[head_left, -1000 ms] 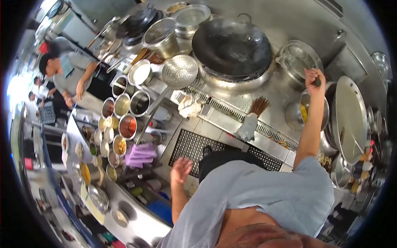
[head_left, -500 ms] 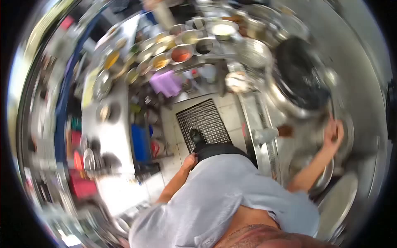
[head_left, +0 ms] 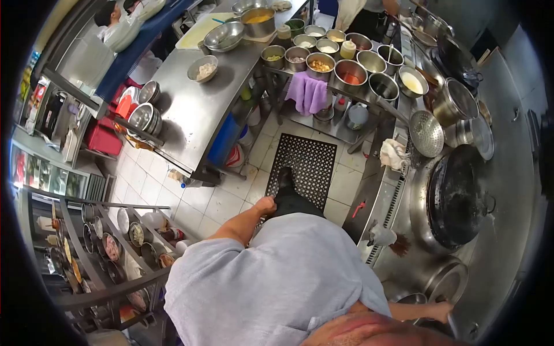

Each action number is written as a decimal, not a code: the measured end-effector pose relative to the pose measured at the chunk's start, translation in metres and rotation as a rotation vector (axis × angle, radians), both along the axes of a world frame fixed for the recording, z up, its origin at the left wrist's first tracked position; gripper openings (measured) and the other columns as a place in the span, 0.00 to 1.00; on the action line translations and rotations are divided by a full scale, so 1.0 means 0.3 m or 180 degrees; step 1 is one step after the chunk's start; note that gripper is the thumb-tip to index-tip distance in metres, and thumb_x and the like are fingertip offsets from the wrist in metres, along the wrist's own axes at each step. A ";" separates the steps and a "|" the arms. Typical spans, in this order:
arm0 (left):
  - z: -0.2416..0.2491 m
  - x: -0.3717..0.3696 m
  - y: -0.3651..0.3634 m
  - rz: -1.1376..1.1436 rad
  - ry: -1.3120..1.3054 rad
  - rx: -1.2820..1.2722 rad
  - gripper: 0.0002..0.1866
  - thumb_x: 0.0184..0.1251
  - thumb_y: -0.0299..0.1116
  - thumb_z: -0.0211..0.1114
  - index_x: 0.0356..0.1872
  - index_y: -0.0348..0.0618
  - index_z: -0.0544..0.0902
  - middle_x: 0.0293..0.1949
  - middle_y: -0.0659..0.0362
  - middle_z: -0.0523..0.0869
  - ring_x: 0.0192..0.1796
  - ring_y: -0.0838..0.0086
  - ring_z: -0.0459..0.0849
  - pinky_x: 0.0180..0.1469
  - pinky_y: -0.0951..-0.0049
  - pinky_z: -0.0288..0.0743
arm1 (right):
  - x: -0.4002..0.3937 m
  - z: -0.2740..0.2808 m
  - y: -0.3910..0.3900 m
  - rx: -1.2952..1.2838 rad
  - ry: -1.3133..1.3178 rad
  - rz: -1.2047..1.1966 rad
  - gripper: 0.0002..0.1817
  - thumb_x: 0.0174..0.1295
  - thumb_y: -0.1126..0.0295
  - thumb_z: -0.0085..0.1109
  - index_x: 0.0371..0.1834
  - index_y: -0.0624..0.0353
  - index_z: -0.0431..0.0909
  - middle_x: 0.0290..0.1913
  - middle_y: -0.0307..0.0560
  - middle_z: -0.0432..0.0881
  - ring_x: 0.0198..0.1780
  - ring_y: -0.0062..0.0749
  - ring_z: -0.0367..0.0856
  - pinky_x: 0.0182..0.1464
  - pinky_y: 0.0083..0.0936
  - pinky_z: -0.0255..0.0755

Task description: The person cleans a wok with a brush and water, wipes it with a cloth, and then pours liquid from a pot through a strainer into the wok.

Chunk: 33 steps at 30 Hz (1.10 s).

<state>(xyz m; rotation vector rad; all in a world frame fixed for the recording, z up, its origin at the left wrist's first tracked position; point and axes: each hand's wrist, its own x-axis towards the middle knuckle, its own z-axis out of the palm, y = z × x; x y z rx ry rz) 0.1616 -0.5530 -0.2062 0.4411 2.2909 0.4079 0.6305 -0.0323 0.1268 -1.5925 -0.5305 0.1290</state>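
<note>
My left hand [head_left: 266, 206] hangs beside my thigh against the dark trousers [head_left: 297, 202]. Its fingers are curled in, and what they might hold is hidden. Low at the right, my right hand [head_left: 441, 311] reaches out past my body. Its fingers bend against a narrow grey metal edge [head_left: 454, 326], whose kind I cannot make out. A round metal lid [head_left: 450, 281] lies just beyond that hand, with a metal bowl [head_left: 412, 298] partly hidden by my arm. Further up stands a wide pot with a blackened wok [head_left: 460, 196] over it.
Pans of sauces and chopped food, including red sauce [head_left: 351, 77], fill the far counter. A perforated ladle [head_left: 426, 134] and a crumpled cloth [head_left: 393, 154] lie by the stove. A steel table [head_left: 196, 109] stands left, a rack [head_left: 104, 248] lower left. A rubber mat [head_left: 306, 167] covers tiles.
The view has turned right and become sharp. My right hand has moved from beside the wok down to the metal edge at the lower right. My left hand stays by my thigh.
</note>
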 end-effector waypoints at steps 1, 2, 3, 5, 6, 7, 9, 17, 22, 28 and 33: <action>-0.029 -0.032 -0.007 0.0190 -0.0108 0.0096 0.22 0.58 0.40 0.56 0.51 0.39 0.81 0.47 0.39 0.83 0.53 0.50 0.81 0.57 0.58 0.73 | 0.081 -0.022 0.054 -0.0121 0.0649 0.1097 0.15 0.55 0.65 0.63 0.28 0.66 0.69 0.25 0.44 0.75 0.28 0.33 0.76 0.29 0.29 0.70; -0.036 -0.049 -0.007 0.0167 -0.0128 0.0095 0.22 0.58 0.40 0.56 0.51 0.39 0.81 0.47 0.39 0.83 0.53 0.50 0.81 0.57 0.58 0.73 | 0.130 -0.038 0.091 -0.0240 0.1298 0.2219 0.13 0.58 0.65 0.61 0.24 0.60 0.70 0.22 0.39 0.72 0.26 0.28 0.73 0.26 0.28 0.67; -0.016 -0.072 -0.001 0.0202 -0.0161 0.0110 0.21 0.56 0.40 0.56 0.47 0.37 0.81 0.47 0.39 0.83 0.52 0.50 0.82 0.56 0.58 0.74 | 0.130 -0.046 0.102 -0.0110 0.1724 0.2519 0.13 0.63 0.67 0.57 0.21 0.52 0.68 0.20 0.34 0.66 0.20 0.22 0.64 0.23 0.25 0.59; -0.020 -0.114 -0.004 0.0284 -0.0256 0.0176 0.22 0.54 0.42 0.58 0.45 0.36 0.81 0.46 0.40 0.84 0.51 0.50 0.82 0.55 0.59 0.75 | 0.045 -0.148 0.152 -0.0862 0.1317 0.2988 0.25 0.65 0.64 0.57 0.63 0.64 0.67 0.26 0.42 0.74 0.20 0.25 0.66 0.20 0.24 0.60; 0.030 -0.123 -0.014 0.0242 -0.0276 0.0153 0.22 0.54 0.42 0.58 0.45 0.36 0.81 0.46 0.40 0.84 0.51 0.50 0.82 0.55 0.59 0.75 | -0.225 -0.067 0.026 -0.1135 0.0696 0.2918 0.28 0.64 0.65 0.57 0.67 0.60 0.64 0.24 0.40 0.71 0.20 0.22 0.63 0.21 0.23 0.57; 0.127 -0.138 0.002 0.0379 -0.0270 0.0078 0.22 0.55 0.42 0.58 0.46 0.36 0.81 0.45 0.39 0.84 0.51 0.49 0.82 0.54 0.58 0.75 | -0.303 -0.089 0.010 -0.1582 0.0781 0.2932 0.33 0.64 0.66 0.58 0.71 0.57 0.58 0.31 0.43 0.77 0.25 0.23 0.69 0.24 0.22 0.62; 0.123 -0.216 0.052 0.0606 -0.0399 0.0109 0.22 0.58 0.42 0.59 0.47 0.35 0.81 0.45 0.39 0.84 0.51 0.48 0.82 0.53 0.56 0.75 | -0.441 -0.173 -0.015 -0.1470 0.0657 0.2929 0.39 0.62 0.65 0.62 0.74 0.51 0.53 0.52 0.52 0.80 0.36 0.33 0.78 0.30 0.23 0.70; -0.296 -0.380 -0.277 0.0637 -0.1479 0.0935 0.16 0.66 0.39 0.58 0.49 0.42 0.80 0.29 0.59 0.81 0.30 0.74 0.80 0.28 0.71 0.74 | -0.742 -0.103 -0.140 -0.1265 -0.0003 0.2000 0.34 0.60 0.73 0.56 0.72 0.59 0.57 0.23 0.39 0.73 0.17 0.22 0.68 0.18 0.22 0.63; 0.148 -0.464 -0.137 0.1041 -0.1785 0.0543 0.10 0.61 0.35 0.54 0.38 0.43 0.79 0.30 0.57 0.81 0.35 0.68 0.83 0.31 0.66 0.74 | -0.649 -0.324 -0.378 -0.2247 -0.1171 0.1228 0.38 0.59 0.66 0.54 0.73 0.64 0.53 0.63 0.69 0.72 0.62 0.59 0.73 0.63 0.40 0.66; -0.057 -0.797 -0.057 0.1095 -0.2149 0.0386 0.12 0.62 0.34 0.58 0.43 0.40 0.79 0.28 0.59 0.79 0.28 0.71 0.80 0.28 0.69 0.73 | -0.693 -0.503 -0.599 -0.3673 -0.1315 0.1050 0.29 0.60 0.67 0.53 0.63 0.70 0.63 0.56 0.74 0.74 0.58 0.65 0.75 0.59 0.45 0.69; 0.052 -1.075 0.134 0.0901 -0.1657 0.0825 0.18 0.62 0.34 0.61 0.52 0.37 0.77 0.31 0.58 0.81 0.28 0.75 0.79 0.29 0.74 0.73 | -0.789 -0.379 -0.536 -0.4594 -0.2077 0.2102 0.39 0.66 0.42 0.43 0.65 0.70 0.64 0.55 0.77 0.74 0.57 0.64 0.75 0.59 0.46 0.68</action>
